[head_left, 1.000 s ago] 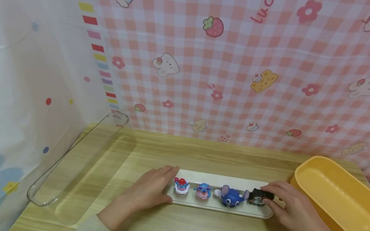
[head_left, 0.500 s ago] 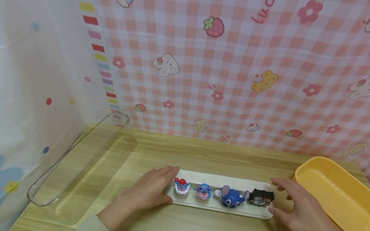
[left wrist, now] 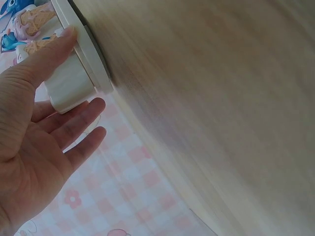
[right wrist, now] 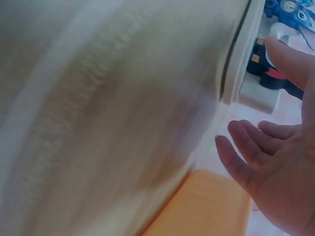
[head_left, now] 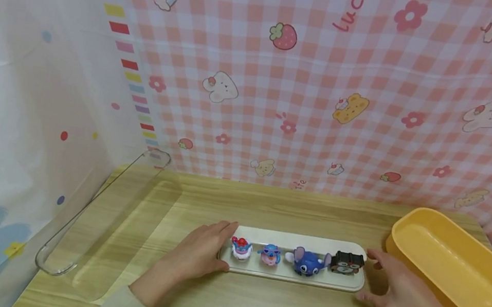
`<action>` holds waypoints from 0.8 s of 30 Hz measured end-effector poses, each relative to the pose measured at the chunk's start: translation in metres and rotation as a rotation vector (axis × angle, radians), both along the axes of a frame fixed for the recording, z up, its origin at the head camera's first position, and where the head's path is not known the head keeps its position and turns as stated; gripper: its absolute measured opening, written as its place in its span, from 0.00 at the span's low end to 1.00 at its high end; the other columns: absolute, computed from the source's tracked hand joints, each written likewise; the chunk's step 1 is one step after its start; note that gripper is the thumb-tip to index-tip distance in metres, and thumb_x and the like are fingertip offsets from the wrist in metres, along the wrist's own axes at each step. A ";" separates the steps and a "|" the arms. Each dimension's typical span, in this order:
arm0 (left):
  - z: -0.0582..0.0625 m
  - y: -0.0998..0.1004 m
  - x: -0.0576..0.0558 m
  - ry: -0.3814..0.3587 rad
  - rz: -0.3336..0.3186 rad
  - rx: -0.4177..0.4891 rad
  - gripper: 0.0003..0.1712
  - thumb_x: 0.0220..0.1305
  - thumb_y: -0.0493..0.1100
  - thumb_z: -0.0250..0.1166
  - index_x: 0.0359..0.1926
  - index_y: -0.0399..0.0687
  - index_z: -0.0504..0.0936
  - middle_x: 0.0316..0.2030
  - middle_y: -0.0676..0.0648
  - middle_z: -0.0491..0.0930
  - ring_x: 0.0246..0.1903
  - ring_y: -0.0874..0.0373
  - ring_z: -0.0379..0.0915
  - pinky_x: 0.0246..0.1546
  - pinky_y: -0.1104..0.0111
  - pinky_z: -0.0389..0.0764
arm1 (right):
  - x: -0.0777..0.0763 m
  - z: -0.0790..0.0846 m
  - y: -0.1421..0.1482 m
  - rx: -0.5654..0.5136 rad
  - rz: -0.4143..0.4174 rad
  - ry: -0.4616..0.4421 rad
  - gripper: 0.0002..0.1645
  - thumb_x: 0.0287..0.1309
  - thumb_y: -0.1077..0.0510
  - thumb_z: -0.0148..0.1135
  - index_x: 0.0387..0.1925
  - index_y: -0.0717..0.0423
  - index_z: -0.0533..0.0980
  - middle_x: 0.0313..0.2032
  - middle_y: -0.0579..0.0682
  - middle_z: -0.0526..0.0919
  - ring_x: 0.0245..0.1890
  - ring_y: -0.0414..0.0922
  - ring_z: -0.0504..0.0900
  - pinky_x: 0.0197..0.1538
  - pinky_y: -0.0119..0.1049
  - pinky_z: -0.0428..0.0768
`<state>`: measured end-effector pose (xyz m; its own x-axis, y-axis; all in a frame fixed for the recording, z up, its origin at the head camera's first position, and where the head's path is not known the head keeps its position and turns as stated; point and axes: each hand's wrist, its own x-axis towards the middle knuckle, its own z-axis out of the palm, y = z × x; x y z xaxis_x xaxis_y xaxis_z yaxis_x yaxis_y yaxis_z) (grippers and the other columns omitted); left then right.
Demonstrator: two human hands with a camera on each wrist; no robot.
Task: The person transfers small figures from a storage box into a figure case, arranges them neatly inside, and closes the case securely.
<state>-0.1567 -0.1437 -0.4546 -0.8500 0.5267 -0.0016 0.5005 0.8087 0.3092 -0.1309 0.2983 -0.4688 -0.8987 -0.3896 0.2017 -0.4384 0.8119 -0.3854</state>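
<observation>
A long white display stand (head_left: pixel 295 240) lies on the wooden table with a row of small figurines on it. From the left come a red-topped white and blue figurine (head_left: pixel 241 250), a blue one with pink (head_left: pixel 270 255), a blue big-eared Stitch (head_left: pixel 307 263) and a black trunk-shaped one (head_left: pixel 347 264). My left hand (head_left: pixel 197 252) holds the stand's left end, thumb on the near side and fingers at the far side. Just beyond the right end, my right hand (head_left: pixel 406 296) is apart from the stand, thumb and fingers spread. In the right wrist view its palm (right wrist: pixel 290 182) faces the stand.
A clear plastic cover (head_left: pixel 117 225) leans along the table's left side. On the right, close to my right hand, a yellow bin (head_left: pixel 458 275) stands at an angle. Behind the table hangs a pink checked cloth (head_left: pixel 250 123).
My right hand has let go of the black trunk-shaped figurine and drawn back to the right, off the stand. My left hand stays at the left end.
</observation>
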 end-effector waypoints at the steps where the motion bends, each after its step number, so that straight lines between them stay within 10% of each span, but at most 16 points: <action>1: 0.000 0.000 0.000 0.003 -0.001 0.000 0.55 0.52 0.47 0.85 0.75 0.35 0.67 0.68 0.38 0.75 0.66 0.45 0.74 0.66 0.50 0.76 | 0.001 -0.001 0.000 0.010 -0.009 -0.014 0.58 0.38 0.38 0.88 0.63 0.68 0.73 0.53 0.61 0.84 0.46 0.53 0.86 0.45 0.54 0.86; 24: -0.001 -0.001 0.000 0.013 -0.016 0.009 0.54 0.53 0.47 0.84 0.75 0.35 0.68 0.67 0.38 0.75 0.65 0.45 0.74 0.64 0.50 0.78 | 0.002 -0.020 -0.005 0.127 -0.059 -0.004 0.48 0.38 0.34 0.85 0.50 0.67 0.83 0.51 0.58 0.83 0.51 0.57 0.83 0.47 0.59 0.85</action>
<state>-0.1568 -0.1447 -0.4555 -0.8412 0.5405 0.0139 0.5176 0.7976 0.3099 -0.1286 0.2938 -0.4885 -0.9213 -0.3582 0.1510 -0.3874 0.8785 -0.2796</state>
